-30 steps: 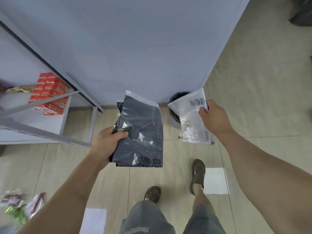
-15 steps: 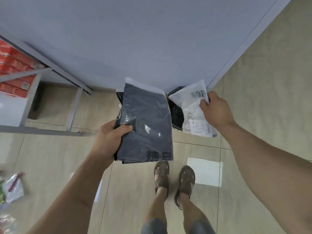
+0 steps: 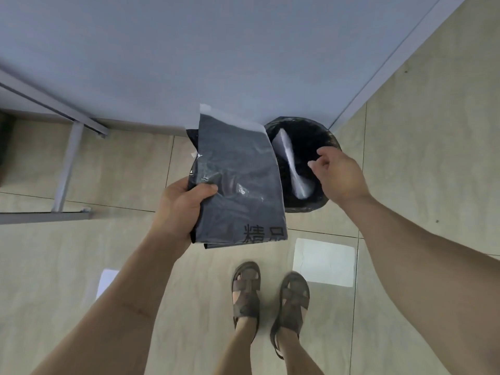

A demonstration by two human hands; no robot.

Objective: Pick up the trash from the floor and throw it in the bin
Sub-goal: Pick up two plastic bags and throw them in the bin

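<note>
Step in hand, judged: dropping held trash into round bin with black liner (image 3: 328, 142), standing on tiled floor (image 3: 433, 171) at wall corner. To do well: bring dark grey plastic packaging bag with white flap (image 3: 238, 182) squarely over bin mouth before letting go; flat, wide bag likely to catch on rim, so tip one end in first. Left hand (image 3: 184, 209) beside bin, thumb and fingers clamped on dark bag's edge. Right hand (image 3: 338, 171) above bin, fingers loosely spread, holding nothing. Clear crumpled plastic bag (image 3: 293, 163) inside bin, below right hand.
</note>
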